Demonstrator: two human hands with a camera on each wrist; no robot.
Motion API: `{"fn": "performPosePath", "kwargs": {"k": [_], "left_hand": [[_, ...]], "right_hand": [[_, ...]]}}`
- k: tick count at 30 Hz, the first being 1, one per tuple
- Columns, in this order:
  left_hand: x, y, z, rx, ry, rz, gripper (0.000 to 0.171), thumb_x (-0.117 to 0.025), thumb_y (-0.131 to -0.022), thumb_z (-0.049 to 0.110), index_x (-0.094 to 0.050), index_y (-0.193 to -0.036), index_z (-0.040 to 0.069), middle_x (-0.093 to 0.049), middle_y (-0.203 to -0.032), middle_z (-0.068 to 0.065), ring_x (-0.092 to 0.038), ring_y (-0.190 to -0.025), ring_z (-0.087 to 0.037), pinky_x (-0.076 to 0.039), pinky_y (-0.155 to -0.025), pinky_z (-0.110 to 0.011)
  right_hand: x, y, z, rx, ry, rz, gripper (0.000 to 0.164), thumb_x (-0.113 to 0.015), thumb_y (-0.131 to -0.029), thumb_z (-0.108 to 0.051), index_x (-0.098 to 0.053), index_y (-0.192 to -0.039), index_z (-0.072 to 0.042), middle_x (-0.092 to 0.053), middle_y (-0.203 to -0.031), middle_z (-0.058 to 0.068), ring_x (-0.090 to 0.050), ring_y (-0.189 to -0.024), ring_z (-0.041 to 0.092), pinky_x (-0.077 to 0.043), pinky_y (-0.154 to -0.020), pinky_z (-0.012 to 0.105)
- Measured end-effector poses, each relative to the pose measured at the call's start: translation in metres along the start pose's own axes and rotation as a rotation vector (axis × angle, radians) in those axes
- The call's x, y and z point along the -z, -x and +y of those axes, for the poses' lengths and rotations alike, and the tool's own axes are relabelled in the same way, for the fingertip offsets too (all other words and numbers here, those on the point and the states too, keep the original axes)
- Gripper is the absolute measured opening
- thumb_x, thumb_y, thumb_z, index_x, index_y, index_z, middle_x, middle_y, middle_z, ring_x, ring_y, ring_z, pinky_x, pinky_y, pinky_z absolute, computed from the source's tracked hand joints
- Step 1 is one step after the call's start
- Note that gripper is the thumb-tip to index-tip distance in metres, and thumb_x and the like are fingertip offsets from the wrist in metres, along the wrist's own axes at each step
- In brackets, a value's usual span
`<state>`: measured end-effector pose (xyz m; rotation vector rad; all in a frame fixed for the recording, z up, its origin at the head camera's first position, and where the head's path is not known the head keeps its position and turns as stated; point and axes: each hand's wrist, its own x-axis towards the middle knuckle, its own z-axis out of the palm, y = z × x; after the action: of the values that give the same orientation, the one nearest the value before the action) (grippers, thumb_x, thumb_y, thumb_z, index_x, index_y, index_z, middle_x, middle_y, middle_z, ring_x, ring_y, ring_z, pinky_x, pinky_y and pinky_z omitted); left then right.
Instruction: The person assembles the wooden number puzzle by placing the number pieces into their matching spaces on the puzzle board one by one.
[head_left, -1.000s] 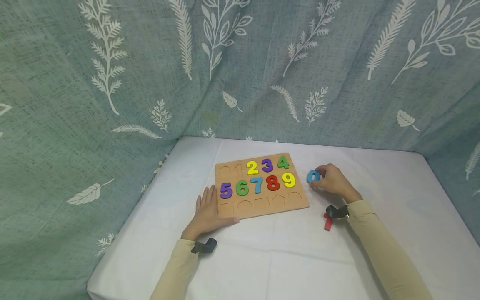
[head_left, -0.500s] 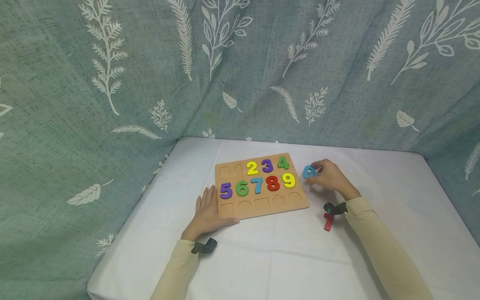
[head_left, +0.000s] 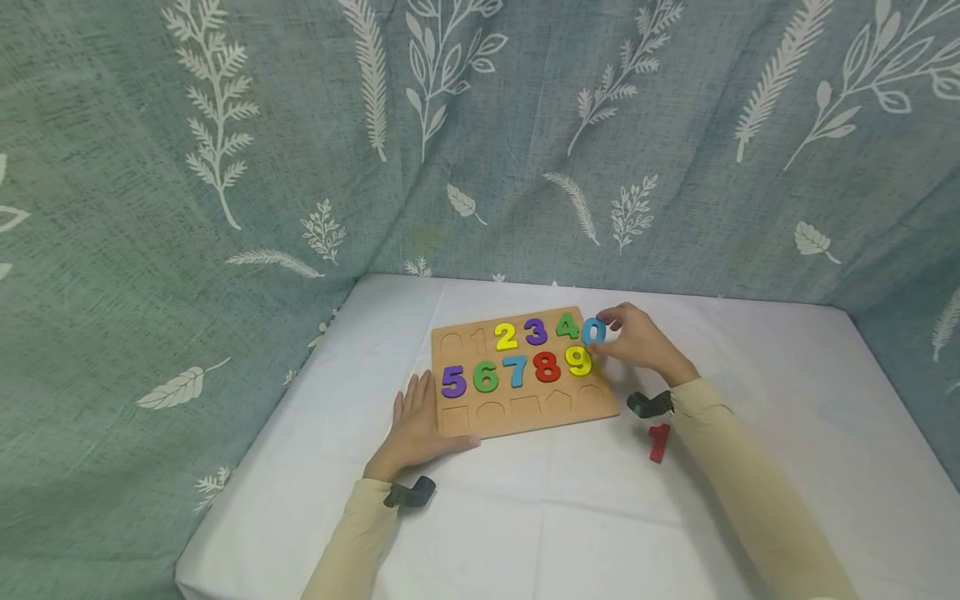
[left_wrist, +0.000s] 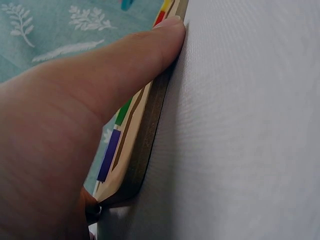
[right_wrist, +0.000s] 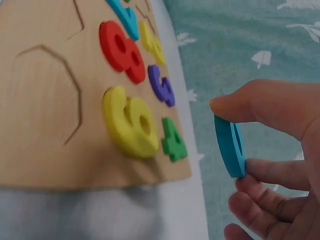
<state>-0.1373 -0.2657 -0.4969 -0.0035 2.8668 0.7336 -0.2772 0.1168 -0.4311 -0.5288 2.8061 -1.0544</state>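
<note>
My right hand (head_left: 641, 340) pinches a blue number 0 (head_left: 587, 332) between thumb and fingers, above the top right corner of a wooden number puzzle board (head_left: 498, 427). In the right wrist view the blue 0 (right_wrist: 228, 147) is seen edge-on, clear of the board. My left hand (head_left: 408, 429) rests at the board's lower left corner, fingers straight along the left side. Its thumb (left_wrist: 130, 60) lies along the front edge in the left wrist view. Pieces 2 through 9 sit in the board, such as the yellow 9 (head_left: 577, 361); the 0 and 1 recesses are bare.
A red number 1 (head_left: 658, 443) lies on the white tablecloth (head_left: 540, 517) right of the board, near my right forearm. Shape outlines run along the board's front row. A green leaf-patterned curtain (head_left: 480, 167) hangs behind and on both sides.
My right hand has lifted the blue 0 from the right of the board and carried it left over the board's top right corner. The left hand has stayed in place.
</note>
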Motion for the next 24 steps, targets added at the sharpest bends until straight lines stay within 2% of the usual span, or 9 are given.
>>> {"fn": "performPosePath", "kwargs": {"k": [6,15,24], "left_hand": [[0.000,-0.001,-0.001,0.008,-0.007,-0.006,0.148,-0.078,-0.068,0.079,0.005,-0.166,0.004,0.007,-0.176,-0.016,0.014,-0.163,-0.037,0.010,-0.131,-0.061],[0.000,-0.003,-0.001,0.006,-0.015,0.000,0.148,-0.078,-0.068,0.080,0.005,-0.166,0.005,0.007,-0.176,-0.016,0.013,-0.163,-0.037,0.009,-0.131,-0.061],[0.000,-0.001,-0.002,0.008,-0.018,-0.001,0.149,-0.077,-0.067,0.081,0.006,-0.166,0.005,0.006,-0.176,-0.016,0.013,-0.163,-0.037,0.009,-0.131,-0.061]], "right_hand": [[-0.002,-0.010,-0.017,0.042,-0.004,-0.022,0.061,-0.084,-0.084,-0.027,-0.064,-0.134,0.003,-0.061,-0.132,0.022,-0.058,-0.119,0.038,-0.057,-0.094,0.050],[-0.009,-0.025,-0.039,0.125,-0.011,-0.049,0.061,-0.083,-0.084,-0.025,-0.063,-0.135,0.004,-0.063,-0.128,0.022,-0.059,-0.118,0.040,-0.057,-0.095,0.052],[-0.020,-0.040,-0.056,0.138,-0.043,-0.103,0.065,-0.082,-0.085,-0.030,-0.061,-0.138,0.001,-0.060,-0.135,0.020,-0.058,-0.124,0.039,-0.056,-0.101,0.053]]}}
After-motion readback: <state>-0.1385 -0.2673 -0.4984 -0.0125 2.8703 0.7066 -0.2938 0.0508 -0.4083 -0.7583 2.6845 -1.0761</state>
